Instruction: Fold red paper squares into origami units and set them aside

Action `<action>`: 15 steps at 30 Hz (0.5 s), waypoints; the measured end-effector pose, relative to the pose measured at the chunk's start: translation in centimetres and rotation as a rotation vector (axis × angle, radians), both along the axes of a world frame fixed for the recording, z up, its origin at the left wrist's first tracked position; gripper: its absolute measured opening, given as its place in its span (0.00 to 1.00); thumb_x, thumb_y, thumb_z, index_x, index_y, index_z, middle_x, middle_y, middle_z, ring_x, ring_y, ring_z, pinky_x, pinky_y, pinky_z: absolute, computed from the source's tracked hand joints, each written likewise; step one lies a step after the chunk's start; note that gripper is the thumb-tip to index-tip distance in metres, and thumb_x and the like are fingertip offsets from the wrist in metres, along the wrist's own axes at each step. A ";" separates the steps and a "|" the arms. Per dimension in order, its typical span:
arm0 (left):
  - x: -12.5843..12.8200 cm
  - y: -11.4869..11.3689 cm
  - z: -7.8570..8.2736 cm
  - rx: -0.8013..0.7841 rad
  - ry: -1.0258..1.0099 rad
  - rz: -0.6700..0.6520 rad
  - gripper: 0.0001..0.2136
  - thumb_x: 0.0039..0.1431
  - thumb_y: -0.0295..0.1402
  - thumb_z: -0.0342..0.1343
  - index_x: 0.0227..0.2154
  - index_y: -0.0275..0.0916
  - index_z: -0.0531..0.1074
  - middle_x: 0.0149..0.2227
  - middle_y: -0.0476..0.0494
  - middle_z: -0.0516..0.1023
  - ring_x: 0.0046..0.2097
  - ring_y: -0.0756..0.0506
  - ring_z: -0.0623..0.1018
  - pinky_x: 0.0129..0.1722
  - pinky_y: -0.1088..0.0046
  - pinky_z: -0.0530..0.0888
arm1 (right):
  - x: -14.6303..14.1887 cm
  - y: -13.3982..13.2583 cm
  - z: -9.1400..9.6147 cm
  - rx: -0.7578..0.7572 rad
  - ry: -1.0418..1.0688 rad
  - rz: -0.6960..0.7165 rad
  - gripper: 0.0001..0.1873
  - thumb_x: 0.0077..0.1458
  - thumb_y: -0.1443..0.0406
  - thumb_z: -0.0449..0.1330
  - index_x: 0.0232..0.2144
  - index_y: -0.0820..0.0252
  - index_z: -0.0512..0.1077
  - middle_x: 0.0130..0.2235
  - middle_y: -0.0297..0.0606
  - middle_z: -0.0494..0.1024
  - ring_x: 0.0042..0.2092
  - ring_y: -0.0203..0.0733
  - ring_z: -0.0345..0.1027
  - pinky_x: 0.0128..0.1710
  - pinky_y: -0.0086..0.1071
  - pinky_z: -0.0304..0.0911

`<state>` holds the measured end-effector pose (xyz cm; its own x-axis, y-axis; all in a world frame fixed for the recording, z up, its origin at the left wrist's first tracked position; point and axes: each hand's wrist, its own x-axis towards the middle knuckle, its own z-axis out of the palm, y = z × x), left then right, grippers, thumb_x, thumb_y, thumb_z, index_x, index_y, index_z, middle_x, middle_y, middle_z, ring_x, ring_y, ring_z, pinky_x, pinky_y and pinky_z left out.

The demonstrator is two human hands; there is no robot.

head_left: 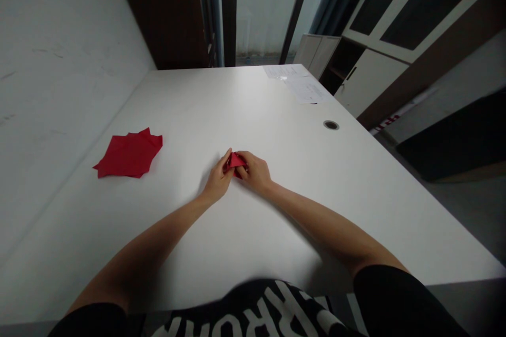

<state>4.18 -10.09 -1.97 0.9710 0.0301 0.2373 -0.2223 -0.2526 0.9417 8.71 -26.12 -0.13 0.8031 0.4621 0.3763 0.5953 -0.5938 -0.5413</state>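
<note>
Paper (236, 160), red and folded, is pointing away from the body, pinched between the fingertips of left hand (217, 180) and right hand (255, 171), both closed on it.

The only view sits on the person's head, facing forward and down along the white counter (185, 110). It looks closely over the chest (253, 310) toward the hands (256, 171) mid-frame, with a glass panel (269, 10) far off at 12 o'clock.

Count is running as follows: one left hand (216, 179), one right hand (255, 171), one folded red paper piece (236, 161), one flat red paper piece (128, 154), one white desk (190, 105), one cable grommet (331, 125) — loose white papers (302, 87) are also showing — exact sheet number unreadable.
</note>
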 end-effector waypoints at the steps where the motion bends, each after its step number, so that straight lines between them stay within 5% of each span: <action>1: -0.1 -0.1 0.1 -0.013 -0.003 -0.008 0.28 0.66 0.31 0.52 0.68 0.44 0.57 0.69 0.43 0.63 0.67 0.43 0.66 0.68 0.61 0.64 | 0.0 0.0 0.0 -0.015 -0.020 0.011 0.20 0.63 0.63 0.53 0.56 0.59 0.69 0.50 0.43 0.79 0.45 0.45 0.73 0.45 0.34 0.66; 9: -0.5 -0.2 0.1 0.052 -0.009 -0.032 0.30 0.65 0.27 0.49 0.69 0.43 0.55 0.69 0.44 0.62 0.68 0.44 0.64 0.68 0.62 0.63 | -0.1 -0.2 0.3 -0.111 -0.044 0.040 0.25 0.63 0.65 0.52 0.61 0.60 0.66 0.49 0.44 0.79 0.47 0.46 0.73 0.46 0.34 0.66; 15: -0.5 0.7 0.4 0.200 -0.068 0.005 0.31 0.60 0.21 0.47 0.67 0.45 0.60 0.66 0.48 0.67 0.66 0.44 0.67 0.69 0.60 0.62 | 0.1 -0.3 0.0 -0.027 0.022 0.076 0.28 0.60 0.70 0.52 0.62 0.58 0.66 0.51 0.42 0.79 0.48 0.45 0.73 0.49 0.34 0.66</action>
<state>3.71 -9.42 -1.52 0.9525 -0.0191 0.3039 -0.2817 -0.4343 0.8556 8.86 -26.43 -0.15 0.7733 0.5317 0.3453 0.6272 -0.5617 -0.5395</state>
